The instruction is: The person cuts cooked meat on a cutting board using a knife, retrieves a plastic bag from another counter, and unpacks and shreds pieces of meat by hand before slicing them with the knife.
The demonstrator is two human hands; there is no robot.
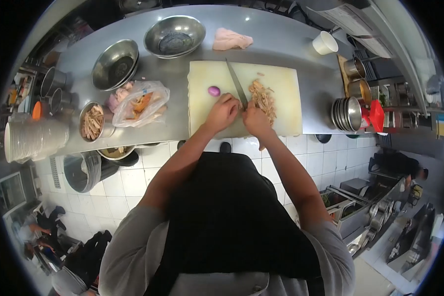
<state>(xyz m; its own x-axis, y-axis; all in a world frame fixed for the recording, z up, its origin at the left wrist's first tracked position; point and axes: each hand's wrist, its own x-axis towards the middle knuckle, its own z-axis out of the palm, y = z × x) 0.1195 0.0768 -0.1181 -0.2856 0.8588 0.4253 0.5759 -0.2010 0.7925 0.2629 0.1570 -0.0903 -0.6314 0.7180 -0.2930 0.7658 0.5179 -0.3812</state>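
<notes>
My right hand (256, 120) grips a knife (236, 81), its long blade pointing away from me over the white cutting board (288, 108). Close beside the blade on its left, my left hand (224, 112) is closed with fingers curled; whatever they press on is hidden. A purple onion piece (213, 91), perhaps half a red onion, lies on the board just beyond my left hand. To the right of the knife spreads a heap of shredded, cooked-looking meat (263, 98), reaching down past my right hand.
Left of the board are a plastic bag of meat pieces (142, 104), a metal container of shredded meat (92, 122) and steel bowls (174, 35). Behind the board lie a pale cloth-like piece (232, 39) and a white cup (325, 43). Stacked bowls (348, 113) stand right. Other people are behind me.
</notes>
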